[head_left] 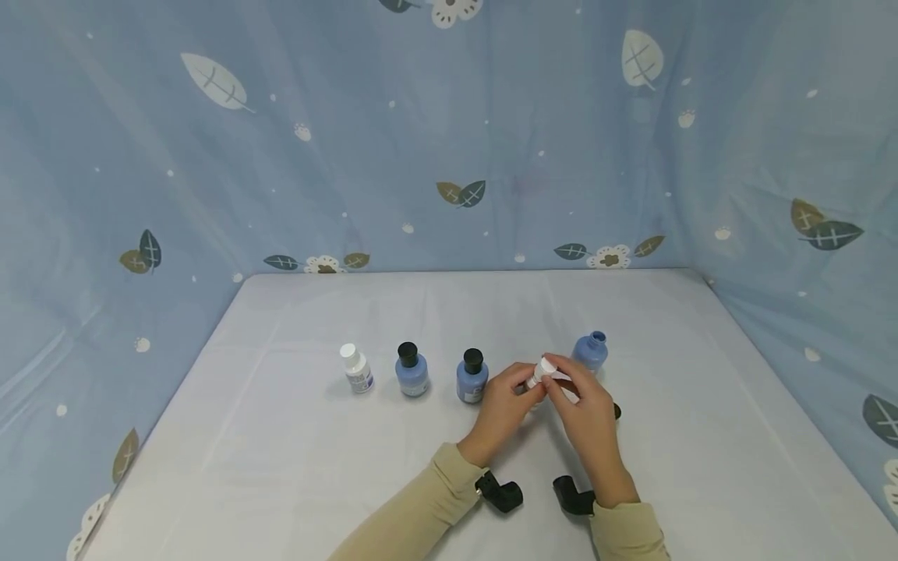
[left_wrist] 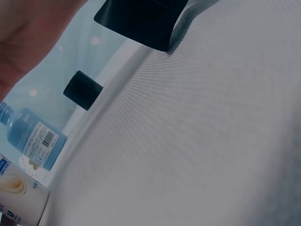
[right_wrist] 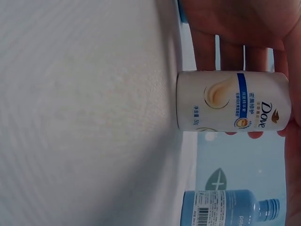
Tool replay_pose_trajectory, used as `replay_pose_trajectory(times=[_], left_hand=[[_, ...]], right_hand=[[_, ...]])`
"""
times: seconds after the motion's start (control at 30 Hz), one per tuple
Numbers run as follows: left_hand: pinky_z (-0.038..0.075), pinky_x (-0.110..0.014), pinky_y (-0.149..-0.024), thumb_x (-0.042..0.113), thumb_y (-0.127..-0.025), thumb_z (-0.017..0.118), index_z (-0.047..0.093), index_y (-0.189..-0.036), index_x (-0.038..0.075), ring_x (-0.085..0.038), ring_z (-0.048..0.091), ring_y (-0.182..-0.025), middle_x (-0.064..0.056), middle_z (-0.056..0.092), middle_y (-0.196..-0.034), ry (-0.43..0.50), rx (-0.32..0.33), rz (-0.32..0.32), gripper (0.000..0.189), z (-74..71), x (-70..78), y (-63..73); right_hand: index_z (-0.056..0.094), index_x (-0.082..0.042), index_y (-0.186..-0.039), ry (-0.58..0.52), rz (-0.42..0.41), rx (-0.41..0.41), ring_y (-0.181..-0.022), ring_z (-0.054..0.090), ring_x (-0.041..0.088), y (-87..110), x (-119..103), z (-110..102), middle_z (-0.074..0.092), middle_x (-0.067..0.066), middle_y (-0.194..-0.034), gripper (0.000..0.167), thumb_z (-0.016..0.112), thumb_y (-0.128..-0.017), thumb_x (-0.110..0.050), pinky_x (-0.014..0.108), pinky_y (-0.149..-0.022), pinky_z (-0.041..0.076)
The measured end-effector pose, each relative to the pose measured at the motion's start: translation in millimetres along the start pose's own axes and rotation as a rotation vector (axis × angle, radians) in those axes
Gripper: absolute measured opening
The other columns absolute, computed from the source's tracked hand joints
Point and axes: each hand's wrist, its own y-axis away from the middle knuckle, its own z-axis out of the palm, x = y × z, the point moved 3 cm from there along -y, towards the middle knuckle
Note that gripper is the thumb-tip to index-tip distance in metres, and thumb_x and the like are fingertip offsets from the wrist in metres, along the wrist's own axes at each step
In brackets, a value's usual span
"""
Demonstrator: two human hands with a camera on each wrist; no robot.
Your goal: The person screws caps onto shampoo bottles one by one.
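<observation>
While the L hand (head_left: 503, 403) curls its fingers round a white bottle (right_wrist: 225, 101), the R hand (head_left: 585, 401) pinches the white cap (head_left: 546, 366) at its top, thumb & fingers nearly closed. So the bottle is btwn the 2 hands, approx. upright, printed label facing the R wrist cam; base is at or v. close to the surface (head_left: 281, 467), can't tell which. Can't tell either if the cap's seated or loose, b/c fingers hide the neck.

Just beyond the R hand, a bit to its right, stands an uncapped blue bottle (head_left: 591, 352), bare threaded neck up. A black cap (left_wrist: 83, 90) sits on the surface next to the R hand, mostly hidden behind it in the head view.

Left of the L hand, 3 more bottles stand upright in a rough row: nearest a blue one w/ black top (head_left: 472, 382), then another blue one w/ black top (head_left: 412, 376), & farthest out a small white one w/ white top (head_left: 359, 374). Behind both hands, past the surface's far edge, hangs a blue curtain (head_left: 393, 148) w/ leaf & flower prints.
</observation>
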Motion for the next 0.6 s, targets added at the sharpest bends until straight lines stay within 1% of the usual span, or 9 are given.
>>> replay_pose_trajectory(times=[0.1,0.17,0.23,0.3,0.4,0.47,0.53,0.6], left_hand=[[0.049,-0.025,-0.068,0.011,-0.083,0.062,0.065,-0.101,0.007,-0.008,0.056,-0.083,0.000,0.062,-0.096,0.004,0.000,0.002,0.018,0.4,-1.2,-0.1],[0.048,-0.025,-0.068,0.010,-0.083,0.062,0.065,-0.100,0.008,-0.009,0.055,-0.082,0.000,0.062,-0.095,-0.002,0.000,0.003,0.017,0.1,-1.1,0.1],[0.047,-0.023,-0.067,0.010,-0.083,0.062,0.065,-0.098,0.008,-0.011,0.055,-0.080,-0.001,0.062,-0.094,-0.015,-0.003,0.011,0.015,0.3,-0.6,0.5],[0.046,-0.021,-0.066,0.010,-0.083,0.063,0.065,-0.096,0.009,-0.014,0.055,-0.078,-0.002,0.062,-0.093,-0.024,-0.005,0.020,0.013,0.8,0.4,0.9],[0.046,-0.020,-0.066,0.018,-0.084,0.063,0.065,-0.096,0.013,-0.011,0.055,-0.079,0.003,0.061,-0.093,-0.048,-0.009,0.020,0.013,6.3,-14.4,0.3],[0.045,-0.020,-0.068,0.021,-0.084,0.063,0.065,-0.098,0.015,-0.008,0.055,-0.081,0.006,0.061,-0.093,-0.057,-0.003,0.011,0.015,9.3,-24.8,-0.5],[0.045,-0.021,-0.070,0.024,-0.084,0.063,0.065,-0.098,0.018,-0.003,0.054,-0.082,0.010,0.060,-0.092,-0.070,0.000,0.001,0.016,11.7,-35.4,-1.3],[0.045,-0.021,-0.072,0.022,-0.083,0.063,0.065,-0.099,0.018,-0.003,0.054,-0.083,0.010,0.060,-0.092,-0.070,0.004,-0.006,0.016,10.7,-35.7,-1.4]], right_hand=[[0.060,-0.012,-0.116,0.021,-0.009,-0.023,-0.101,0.054,0.011,2.6,12.8,2.2,0.057,0.003,-0.117,0.036,0.065,-0.081,-0.008,0.018,-0.076,0.046],[0.058,-0.017,-0.119,0.043,-0.008,-0.042,-0.099,0.055,0.011,4.8,19.3,3.5,0.056,0.001,-0.118,0.037,0.063,-0.083,-0.011,0.023,-0.075,0.047],[0.058,-0.022,-0.120,0.062,0.012,-0.048,-0.097,0.056,0.012,6.9,23.1,3.9,0.057,-0.001,-0.118,0.036,0.060,-0.085,-0.012,0.027,-0.075,0.048],[0.058,-0.025,-0.119,0.072,0.032,-0.048,-0.096,0.057,0.012,8.7,25.6,3.7,0.057,-0.003,-0.117,0.035,0.057,-0.087,-0.012,0.024,-0.075,0.047],[0.059,-0.029,-0.117,0.080,0.068,-0.039,-0.098,0.056,0.011,9.4,27.5,3.1,0.058,-0.006,-0.115,0.032,0.054,-0.089,-0.013,0.017,-0.077,0.044],[0.060,-0.026,-0.117,0.071,0.066,-0.037,-0.098,0.056,0.011,8.8,27.3,3.1,0.058,-0.005,-0.115,0.030,0.055,-0.089,-0.015,0.013,-0.079,0.042],[0.061,-0.021,-0.115,0.057,0.056,-0.036,-0.099,0.056,0.010,7.6,24.6,3.2,0.059,-0.002,-0.114,0.029,0.058,-0.087,-0.015,0.013,-0.080,0.042],[0.062,-0.015,-0.113,0.034,0.037,-0.030,-0.099,0.055,0.010,5.8,17.9,3.0,0.059,0.001,-0.113,0.028,0.061,-0.085,-0.011,0.012,-0.080,0.041]])
